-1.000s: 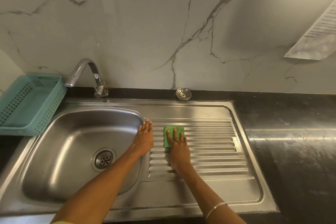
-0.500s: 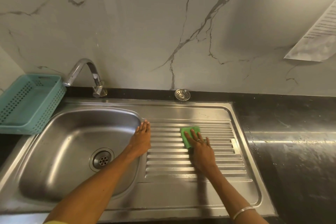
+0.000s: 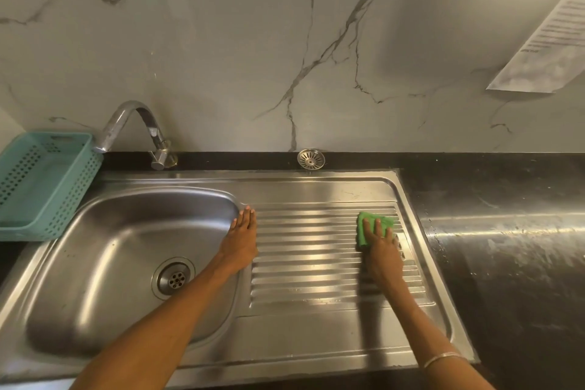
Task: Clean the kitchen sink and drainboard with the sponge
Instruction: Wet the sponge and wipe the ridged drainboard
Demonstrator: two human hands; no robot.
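While the left hand (image 3: pixel 242 236) lies flat with straight fingers on the ridge between the stainless steel sink bowl (image 3: pixel 126 263) and the ribbed steel drainboard (image 3: pixel 310 250), the right hand (image 3: pixel 381 250) presses the green rectangular sponge (image 3: pixel 368 225) under extended fingers at the drainboard's far right corner. To do this stroke well, I judge she should run the sponge along the grooves rather than across them, keep even downward pressure, and overlap passes toward the near rows.
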